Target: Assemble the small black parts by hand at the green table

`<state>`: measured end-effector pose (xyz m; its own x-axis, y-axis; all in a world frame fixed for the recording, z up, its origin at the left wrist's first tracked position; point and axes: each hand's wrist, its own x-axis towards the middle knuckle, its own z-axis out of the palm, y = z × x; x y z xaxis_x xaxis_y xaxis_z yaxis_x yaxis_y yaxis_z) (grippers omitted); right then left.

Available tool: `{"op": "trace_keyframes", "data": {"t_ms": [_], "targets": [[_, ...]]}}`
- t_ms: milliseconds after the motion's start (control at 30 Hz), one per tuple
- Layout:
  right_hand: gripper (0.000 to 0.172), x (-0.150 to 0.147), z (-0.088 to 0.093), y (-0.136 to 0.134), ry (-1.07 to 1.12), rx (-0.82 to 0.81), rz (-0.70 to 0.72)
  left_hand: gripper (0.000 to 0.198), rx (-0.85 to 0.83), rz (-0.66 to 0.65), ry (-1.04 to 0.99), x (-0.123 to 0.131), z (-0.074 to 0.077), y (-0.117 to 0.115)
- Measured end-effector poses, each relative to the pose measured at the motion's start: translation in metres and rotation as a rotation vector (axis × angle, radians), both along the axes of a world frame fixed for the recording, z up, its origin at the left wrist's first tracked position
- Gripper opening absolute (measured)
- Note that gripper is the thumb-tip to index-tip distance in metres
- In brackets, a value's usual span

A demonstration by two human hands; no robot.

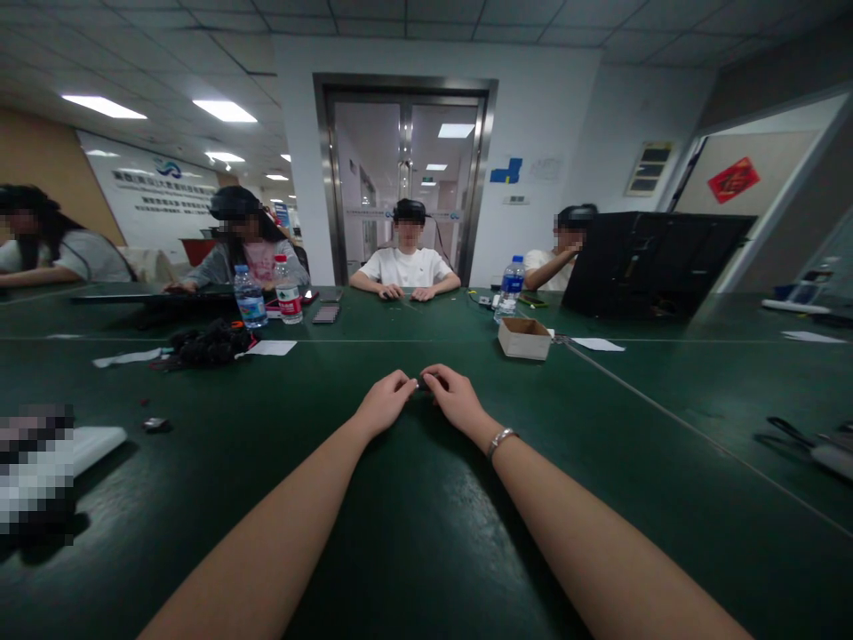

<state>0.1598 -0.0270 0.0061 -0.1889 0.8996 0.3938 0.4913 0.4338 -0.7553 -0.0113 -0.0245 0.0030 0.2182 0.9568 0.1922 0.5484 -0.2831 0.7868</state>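
Both my arms reach forward over the green table [426,524]. My left hand [387,402] is closed, its thumb and fingers pinched at a small object between the hands. Close to its right, my right hand [457,400] is curled with fingertips on a small dark object [422,384], which is too small to name. The fingertips of the two hands are nearly touching. A metal bracelet [501,442] circles my right wrist. Beyond my right hand stands an open cardboard box [524,340].
Two bottles [250,298] and a dark fluffy bundle [210,345] stand at the left, with white paper [272,348] nearby. Another bottle [511,286] and a large black panel [657,265] are at the right. A person [406,262] sits opposite; others sit along the far side.
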Motion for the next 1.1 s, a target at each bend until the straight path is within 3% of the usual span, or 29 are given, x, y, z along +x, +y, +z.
{"op": "trace_keyframes", "data": {"t_ms": [267,1100], "targets": [[0.028,0.0008,0.0006,-0.0006,0.014,-0.015,0.01,0.052,0.026,-0.011,0.074,0.0009,0.0073,-0.0061],[0.028,0.0005,0.0008,-0.0006,0.035,-0.025,0.014,0.046,0.011,-0.007,0.017,0.0019,0.0037,-0.0025]]}}
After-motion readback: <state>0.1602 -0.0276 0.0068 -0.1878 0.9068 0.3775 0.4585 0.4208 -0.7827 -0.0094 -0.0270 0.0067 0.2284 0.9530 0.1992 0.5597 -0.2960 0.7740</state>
